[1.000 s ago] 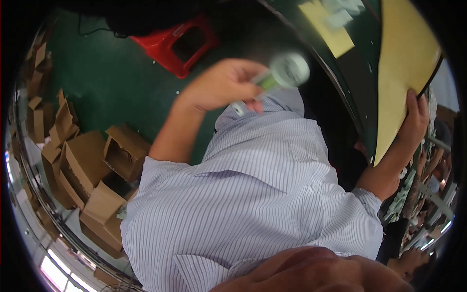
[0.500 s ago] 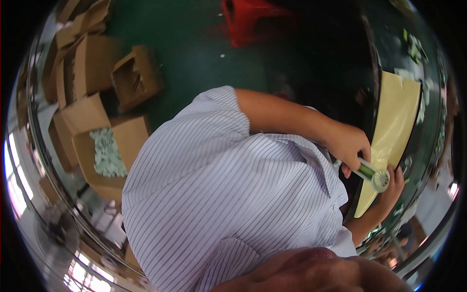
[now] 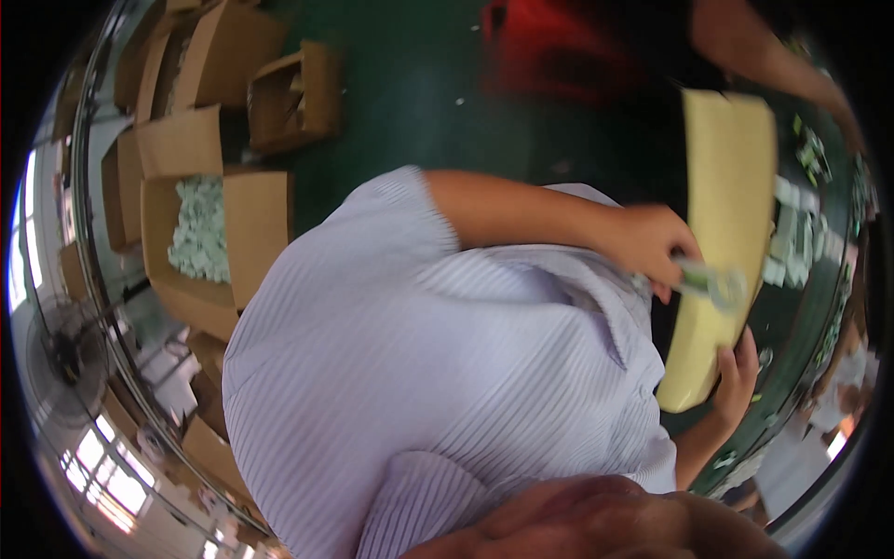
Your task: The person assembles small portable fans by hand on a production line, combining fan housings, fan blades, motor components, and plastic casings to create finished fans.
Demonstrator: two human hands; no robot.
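Observation:
My left hand (image 3: 659,244), on the upper arm in view, is closed around the handle of a small green and white handheld fan (image 3: 712,284). Its round head is blurred and points right, over a long pale yellow board (image 3: 736,168) that lies along the worktable's near edge. Just below the fan, my right hand (image 3: 736,382) has its fingers stretched out and a little apart at the board's right edge. I see nothing in that hand, though part of its palm is hidden. Its fingertips are apart from the fan's head.
On the dark green table (image 3: 782,317), pale plastic pieces (image 3: 793,238) lie beyond the board. Another person's arm (image 3: 764,61) reaches in at the upper right, near a red stool (image 3: 549,51). At left stand cardboard boxes, one open box (image 3: 256,219) filled with pale green pieces (image 3: 197,228).
My right hand has come away from the fan's head toward the board's edge. The fan stays in my left hand. The view has shifted, and another person's arm now shows at upper right.

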